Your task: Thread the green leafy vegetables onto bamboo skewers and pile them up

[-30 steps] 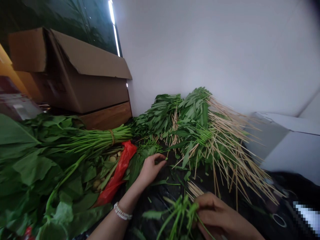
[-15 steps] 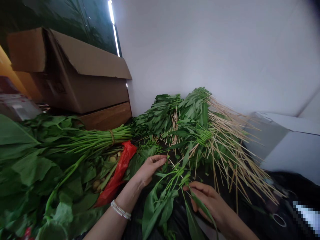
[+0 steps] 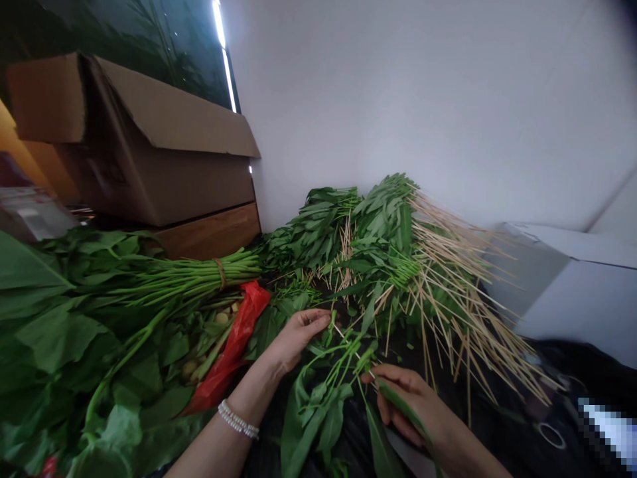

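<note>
My left hand (image 3: pixel 296 337), with a pearl bracelet at the wrist, pinches the far end of a thin bamboo skewer (image 3: pixel 348 345) among green stems. My right hand (image 3: pixel 408 401) is closed on the near end of that skewer and on the leafy greens (image 3: pixel 323 398) threaded on it, whose long leaves hang down toward me. Just beyond both hands lies a heap of skewered greens (image 3: pixel 393 252) with many bare stick ends fanning to the right.
A tied bundle of long-stemmed greens (image 3: pixel 189 279) and loose big leaves (image 3: pixel 60 332) fill the left. A red plastic bag (image 3: pixel 233 342) lies beside my left forearm. Cardboard boxes (image 3: pixel 149 146) stand at the back left, a white box (image 3: pixel 572 285) at the right, black plastic sheeting (image 3: pixel 497 425) underneath.
My right hand has brought the bunch of greens up from the near edge to meet my left hand, and the leaves now hang from the skewer between both hands.
</note>
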Demonstrator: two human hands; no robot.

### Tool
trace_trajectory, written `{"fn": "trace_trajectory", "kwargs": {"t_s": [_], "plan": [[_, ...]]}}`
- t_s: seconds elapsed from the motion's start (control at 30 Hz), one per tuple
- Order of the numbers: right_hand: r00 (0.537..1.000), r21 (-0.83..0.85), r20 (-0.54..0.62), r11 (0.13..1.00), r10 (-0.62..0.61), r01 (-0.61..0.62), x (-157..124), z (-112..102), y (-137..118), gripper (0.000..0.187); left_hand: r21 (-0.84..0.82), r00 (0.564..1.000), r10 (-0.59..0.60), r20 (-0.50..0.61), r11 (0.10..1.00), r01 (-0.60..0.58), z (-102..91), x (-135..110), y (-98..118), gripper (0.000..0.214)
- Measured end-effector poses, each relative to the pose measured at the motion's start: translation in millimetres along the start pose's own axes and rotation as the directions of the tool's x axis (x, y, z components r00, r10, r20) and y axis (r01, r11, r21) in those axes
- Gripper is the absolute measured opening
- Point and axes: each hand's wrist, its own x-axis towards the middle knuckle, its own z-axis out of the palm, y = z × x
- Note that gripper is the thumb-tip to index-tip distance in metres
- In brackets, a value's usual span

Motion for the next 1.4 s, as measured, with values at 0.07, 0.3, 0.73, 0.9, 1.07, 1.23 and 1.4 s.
{"fn": "trace_trajectory", "kwargs": {"t_s": [0.07, 0.3, 0.73, 0.9, 1.07, 1.23, 1.4], "plan": [[1.000, -0.006, -0.002, 1.000, 0.003, -0.003, -0.1, 0.3, -0.6, 0.060, 0.028, 1.000, 0.011, 0.011, 1.000, -0.011, -0.1, -0.4, 0.1, 0.035], [1.000, 0.007, -0.009, 1.000, -0.005, 0.005, 0.1, -2.1, 0.4, 0.058, 0.150, 0.991, 0.097, 0.092, 0.983, -0.110, -0.3, 1.5, -3.5, 0.034], [1.000, -0.004, -0.026, 1.000, -0.002, 0.002, 1.3, -2.0, 1.1, 0.062, 0.050, 0.997, 0.035, 0.074, 0.998, -0.039, 0.5, 0.5, -0.5, 0.031], [1.000, -0.029, -0.005, 0.999, -0.023, 0.023, -0.1, -2.4, 1.6, 0.057, 0.071, 0.995, 0.034, 0.088, 0.997, -0.041, 1.6, -0.3, 0.1, 0.031], [0.999, -0.020, -0.004, 0.999, -0.038, 0.038, -2.2, -1.8, 1.5, 0.052, 0.100, 0.996, 0.035, 0.082, 0.994, -0.043, 2.3, -1.1, 1.6, 0.035], [1.000, -0.022, -0.011, 1.000, -0.011, 0.011, -2.2, 0.8, -0.2, 0.054, 0.177, 0.992, 0.078, 0.096, 0.980, -0.094, 1.8, -1.6, 1.0, 0.034], [0.997, -0.049, -0.008, 0.996, -0.070, 0.070, -4.3, 1.8, 1.6, 0.053, 0.216, 0.990, 0.080, 0.116, 0.971, -0.103, 4.4, -2.1, -0.4, 0.035]]}}
